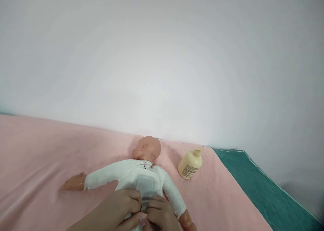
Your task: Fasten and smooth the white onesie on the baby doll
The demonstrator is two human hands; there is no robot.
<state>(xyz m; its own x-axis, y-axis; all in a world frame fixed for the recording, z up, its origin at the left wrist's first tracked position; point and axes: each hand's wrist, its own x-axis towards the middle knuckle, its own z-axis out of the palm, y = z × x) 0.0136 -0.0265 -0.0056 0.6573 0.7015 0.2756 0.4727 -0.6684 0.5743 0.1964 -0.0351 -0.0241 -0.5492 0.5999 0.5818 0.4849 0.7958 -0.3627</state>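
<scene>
A baby doll (128, 172) with a white cloth body lies on a pink sheet, its bald head turned to the left and its arms spread. A pale square patch (145, 185) shows on its upper back. Over the lower part of the doll's body, my left hand (123, 207) and my right hand (160, 212) meet, fingers curled and thumbs close together. Both hands are closed at the fingertips. What they pinch, if anything, is hidden behind the fingers.
A yellow pump bottle (190, 164) stands to the right of the doll's head. The pink sheet (45, 150) covers most of the surface, with a green quilted cover (260, 183) showing at the right. Behind rises a white wall (157, 62).
</scene>
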